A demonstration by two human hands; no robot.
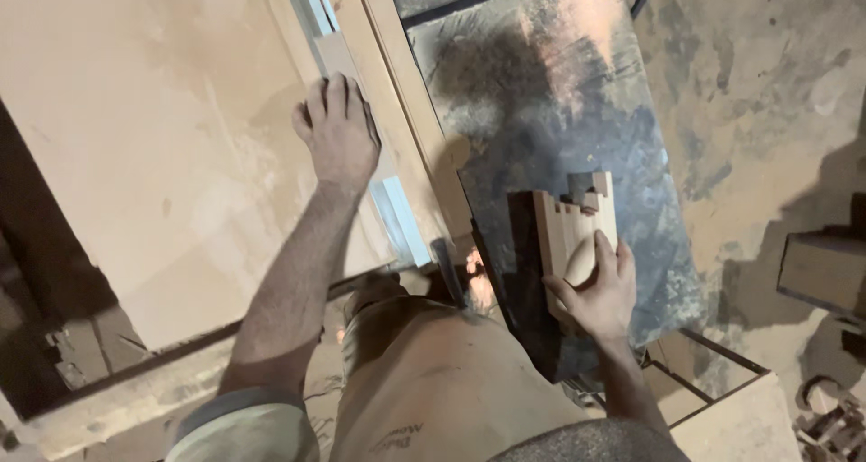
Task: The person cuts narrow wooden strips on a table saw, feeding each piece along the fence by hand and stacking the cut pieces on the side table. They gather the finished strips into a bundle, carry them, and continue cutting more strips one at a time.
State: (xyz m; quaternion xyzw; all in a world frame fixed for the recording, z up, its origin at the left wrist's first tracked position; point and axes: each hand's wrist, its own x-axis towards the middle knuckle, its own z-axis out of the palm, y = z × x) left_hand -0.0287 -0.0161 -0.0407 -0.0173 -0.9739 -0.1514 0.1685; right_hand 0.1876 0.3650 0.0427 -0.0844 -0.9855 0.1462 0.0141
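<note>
Right hand, lower right of frame, clamped on a notched wood block. Left hand, upper centre, fingers together, pressed flat on a pale strip beside a board.

You see warm, dim light falling from above and behind you. Your own shadow falls dark across the metal sheet, which shows a pale sheen at its far end. The left near corner sinks into black. Everything looks soft, slightly blurred, with grain in the shadows.
</note>
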